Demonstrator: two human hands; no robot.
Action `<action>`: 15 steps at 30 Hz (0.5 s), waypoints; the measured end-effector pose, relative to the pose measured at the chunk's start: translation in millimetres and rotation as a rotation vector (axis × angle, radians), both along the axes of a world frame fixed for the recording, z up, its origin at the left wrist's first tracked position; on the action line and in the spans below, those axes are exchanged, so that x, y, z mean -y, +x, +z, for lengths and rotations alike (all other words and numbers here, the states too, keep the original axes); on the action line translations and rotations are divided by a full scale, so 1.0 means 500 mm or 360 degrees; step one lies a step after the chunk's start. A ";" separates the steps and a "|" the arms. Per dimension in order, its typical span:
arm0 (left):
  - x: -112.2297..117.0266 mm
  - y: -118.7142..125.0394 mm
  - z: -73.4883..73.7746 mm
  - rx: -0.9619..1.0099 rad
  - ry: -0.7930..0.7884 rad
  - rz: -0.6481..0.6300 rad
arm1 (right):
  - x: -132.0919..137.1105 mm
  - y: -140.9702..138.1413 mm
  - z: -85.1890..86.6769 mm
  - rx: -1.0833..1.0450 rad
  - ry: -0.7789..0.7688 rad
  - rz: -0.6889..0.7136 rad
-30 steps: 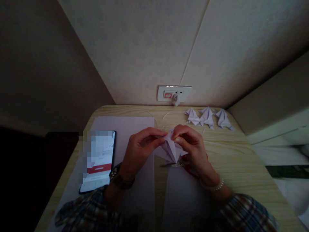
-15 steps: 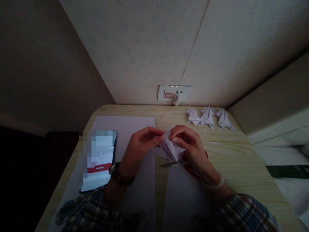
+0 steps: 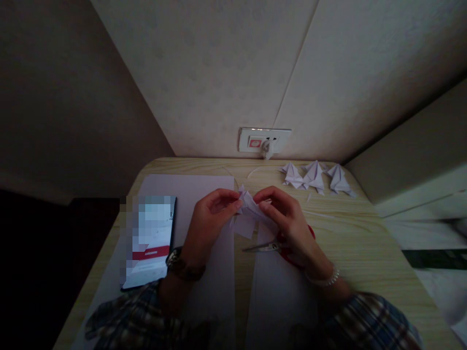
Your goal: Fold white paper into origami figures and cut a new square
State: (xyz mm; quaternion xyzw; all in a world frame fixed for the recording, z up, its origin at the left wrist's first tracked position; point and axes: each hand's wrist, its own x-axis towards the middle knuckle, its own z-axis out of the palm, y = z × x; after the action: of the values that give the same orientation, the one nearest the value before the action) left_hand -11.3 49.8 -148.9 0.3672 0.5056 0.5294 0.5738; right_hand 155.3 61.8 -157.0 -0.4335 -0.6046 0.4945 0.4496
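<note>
Between my two hands is a small folded white paper figure [image 3: 248, 203], held just above the table. My left hand [image 3: 213, 214] pinches its left end between thumb and fingers. On the other side, my right hand [image 3: 282, 214] grips its right part, and the fingers hide some of the folds. Red-handled scissors [image 3: 268, 247] lie beneath my right hand, blades pointing left. A small white paper piece [image 3: 244, 226] lies under the figure. Three similar folded paper figures [image 3: 313, 177] stand in a row at the back right.
A lit phone [image 3: 151, 243] lies on large white sheets [image 3: 207, 301] at the left. More white paper [image 3: 280, 301] lies at the front. Thin paper strips [image 3: 321, 214] are scattered about the wooden table [image 3: 368, 253]. A wall socket [image 3: 264, 140] with a plug is behind.
The folded figure has been turned between my fingers, so its long point no longer hangs toward the scissors. My right hand has shifted its grip slightly. The paper piece beneath shows more.
</note>
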 end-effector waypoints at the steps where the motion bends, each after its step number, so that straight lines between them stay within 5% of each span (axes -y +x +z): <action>1: 0.000 0.000 0.001 -0.0040 0.0000 0.0000 | 0.001 -0.002 0.000 0.0028 0.0004 -0.0014; 15: 0.000 -0.001 -0.009 -0.0121 0.0006 0.0001 | 0.003 -0.010 -0.007 0.0187 0.0140 -0.0118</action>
State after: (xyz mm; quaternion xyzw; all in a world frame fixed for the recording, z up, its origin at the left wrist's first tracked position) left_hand -11.6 50.0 -153.2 0.3880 0.5262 0.5162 0.5533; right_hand 150.3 60.1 -160.8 -0.4636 -0.6345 0.4243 0.4499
